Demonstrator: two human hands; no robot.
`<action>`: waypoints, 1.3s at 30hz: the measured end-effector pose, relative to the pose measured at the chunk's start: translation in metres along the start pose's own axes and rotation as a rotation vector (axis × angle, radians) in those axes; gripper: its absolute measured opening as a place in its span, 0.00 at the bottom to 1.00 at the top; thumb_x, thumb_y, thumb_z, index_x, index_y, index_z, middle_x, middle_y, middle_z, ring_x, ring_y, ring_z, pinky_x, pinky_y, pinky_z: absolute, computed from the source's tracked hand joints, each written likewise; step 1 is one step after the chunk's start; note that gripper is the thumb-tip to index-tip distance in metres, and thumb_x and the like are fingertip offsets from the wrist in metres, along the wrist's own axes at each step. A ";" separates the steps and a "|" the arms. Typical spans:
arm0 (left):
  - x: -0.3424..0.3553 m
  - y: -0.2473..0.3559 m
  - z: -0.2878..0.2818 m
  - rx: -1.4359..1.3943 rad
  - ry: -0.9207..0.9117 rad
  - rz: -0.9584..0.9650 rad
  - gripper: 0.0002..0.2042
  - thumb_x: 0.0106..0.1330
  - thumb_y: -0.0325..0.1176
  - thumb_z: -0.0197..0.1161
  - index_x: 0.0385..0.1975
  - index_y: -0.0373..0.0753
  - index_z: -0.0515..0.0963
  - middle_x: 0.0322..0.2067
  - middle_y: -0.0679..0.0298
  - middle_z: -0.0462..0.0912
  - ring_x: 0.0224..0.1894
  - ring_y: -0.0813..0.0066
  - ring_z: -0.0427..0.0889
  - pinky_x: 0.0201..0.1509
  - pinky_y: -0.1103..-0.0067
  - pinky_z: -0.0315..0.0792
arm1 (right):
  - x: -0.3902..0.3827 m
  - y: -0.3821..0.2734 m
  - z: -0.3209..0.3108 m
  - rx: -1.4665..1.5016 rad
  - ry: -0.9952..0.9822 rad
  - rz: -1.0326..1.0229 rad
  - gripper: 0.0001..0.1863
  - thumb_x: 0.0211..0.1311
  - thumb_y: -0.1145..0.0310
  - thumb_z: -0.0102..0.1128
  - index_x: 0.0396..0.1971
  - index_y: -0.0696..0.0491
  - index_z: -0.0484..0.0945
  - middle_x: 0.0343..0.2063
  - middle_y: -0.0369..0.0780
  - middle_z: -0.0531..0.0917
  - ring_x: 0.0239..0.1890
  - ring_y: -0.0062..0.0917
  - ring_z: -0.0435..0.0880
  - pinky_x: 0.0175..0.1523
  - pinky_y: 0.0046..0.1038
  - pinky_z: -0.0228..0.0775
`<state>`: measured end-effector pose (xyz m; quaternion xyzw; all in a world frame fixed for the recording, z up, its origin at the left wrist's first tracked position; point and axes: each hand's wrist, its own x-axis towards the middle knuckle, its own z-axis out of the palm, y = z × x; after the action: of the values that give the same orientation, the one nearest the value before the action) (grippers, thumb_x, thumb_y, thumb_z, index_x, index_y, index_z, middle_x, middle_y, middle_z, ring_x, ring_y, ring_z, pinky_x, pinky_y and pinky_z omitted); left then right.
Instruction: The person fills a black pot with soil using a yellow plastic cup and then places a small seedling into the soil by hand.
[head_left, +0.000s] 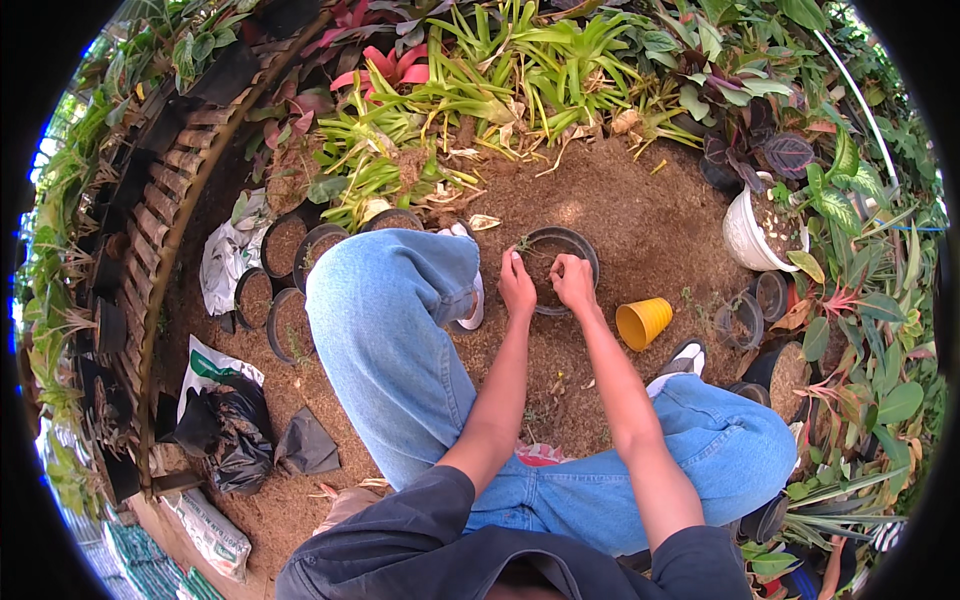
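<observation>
A round black plastic pot [592, 258] with soil in it sits on the ground before me. At its left rim is my left hand [517, 285], its fingers closed around a small green plant sprig [523, 243]. My right hand [573, 283] is over the near part of the pot, with its fingers curled shut; whatever they hold is hidden or too small to name. Thin stems show between the two hands. Right of the pot, a yellow ribbed pot [645, 323] lies tipped on the soil, its opening away from my hands' side unclear.
Several soil-filled black pots [285, 245] stand beyond my left knee. A white pot [750, 235] leans at the right near dense plants [870, 400]. Bromeliads [540, 70] grow at the back. Black plastic bags [240, 435] and a white sack [212, 535] lie at the left.
</observation>
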<state>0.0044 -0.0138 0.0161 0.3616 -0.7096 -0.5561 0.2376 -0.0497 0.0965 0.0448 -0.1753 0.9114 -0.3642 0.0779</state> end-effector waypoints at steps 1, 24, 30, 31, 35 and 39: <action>0.000 0.000 -0.001 -0.005 -0.005 0.002 0.19 0.79 0.44 0.45 0.58 0.40 0.75 0.51 0.48 0.83 0.56 0.45 0.80 0.58 0.60 0.72 | 0.001 0.000 0.001 0.010 -0.009 0.018 0.03 0.50 0.81 0.64 0.26 0.60 0.82 0.30 0.52 0.85 0.38 0.47 0.86 0.45 0.43 0.77; 0.001 0.002 0.000 -0.023 0.014 0.001 0.18 0.78 0.41 0.46 0.56 0.40 0.77 0.48 0.49 0.84 0.52 0.47 0.82 0.53 0.61 0.73 | -0.007 -0.008 0.004 -0.203 0.047 -0.069 0.09 0.48 0.75 0.70 0.31 0.58 0.81 0.32 0.50 0.85 0.44 0.45 0.84 0.52 0.42 0.77; 0.000 -0.001 0.001 -0.018 0.018 -0.018 0.18 0.79 0.42 0.46 0.57 0.39 0.77 0.48 0.48 0.84 0.52 0.46 0.82 0.53 0.61 0.73 | -0.007 -0.015 -0.023 -0.148 0.044 -0.129 0.24 0.39 0.75 0.77 0.41 0.56 0.79 0.33 0.44 0.85 0.44 0.41 0.81 0.53 0.39 0.76; 0.000 -0.002 0.000 -0.004 0.021 -0.035 0.19 0.79 0.42 0.46 0.57 0.39 0.77 0.48 0.48 0.84 0.52 0.46 0.82 0.54 0.61 0.73 | -0.005 -0.016 -0.034 -0.111 0.047 -0.170 0.25 0.38 0.75 0.78 0.42 0.56 0.78 0.34 0.43 0.85 0.44 0.41 0.81 0.53 0.38 0.76; 0.002 -0.004 0.000 0.008 0.043 -0.023 0.19 0.79 0.43 0.46 0.56 0.38 0.76 0.48 0.48 0.84 0.53 0.45 0.81 0.55 0.61 0.72 | 0.019 0.008 -0.100 0.298 -0.228 0.126 0.27 0.35 0.74 0.82 0.42 0.53 0.82 0.36 0.39 0.85 0.39 0.22 0.83 0.43 0.28 0.79; -0.001 -0.001 0.007 -0.019 0.038 -0.017 0.19 0.78 0.44 0.46 0.56 0.38 0.76 0.49 0.48 0.84 0.53 0.45 0.81 0.55 0.61 0.72 | 0.009 0.088 -0.173 0.281 0.040 0.318 0.34 0.32 0.73 0.83 0.48 0.52 0.82 0.43 0.43 0.85 0.44 0.27 0.85 0.47 0.32 0.80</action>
<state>0.0003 -0.0085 0.0138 0.3757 -0.6967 -0.5577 0.2496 -0.1281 0.2629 0.1089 -0.0094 0.8691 -0.4743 0.1402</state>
